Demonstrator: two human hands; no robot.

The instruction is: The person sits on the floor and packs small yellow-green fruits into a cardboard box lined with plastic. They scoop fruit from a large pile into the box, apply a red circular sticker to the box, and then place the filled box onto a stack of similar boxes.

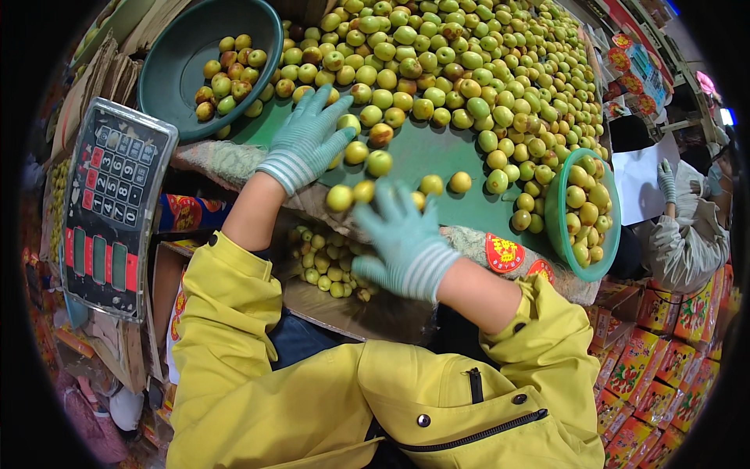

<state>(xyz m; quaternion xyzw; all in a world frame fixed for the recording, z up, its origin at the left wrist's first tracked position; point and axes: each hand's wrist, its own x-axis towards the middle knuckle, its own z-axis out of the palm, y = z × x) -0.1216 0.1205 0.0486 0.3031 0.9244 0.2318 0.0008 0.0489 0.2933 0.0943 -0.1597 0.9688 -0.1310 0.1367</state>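
Green and reddish jujube fruits [433,53] cover the far part of a green sorting table [433,149]. My left hand [310,138], in a striped green-and-white knit glove, lies with spread fingers over fruits at the heap's near edge. Blurred by motion, my right hand [404,234], gloved the same way, hovers at the table's padded near edge [469,246], fingers apart, beside a few loose fruits [351,195]. Below that edge, between my forearms, a cardboard box [375,319] contains more fruits [331,264], partly hidden by my right hand.
A dark green basin [170,76] with several fruits tilts at the upper left, above a digital scale's keypad and display panel [117,205]. A pale green bowl [555,217] full of fruits stands right. Beyond it sits another person [682,228]; printed cartons [638,363] are stacked lower right.
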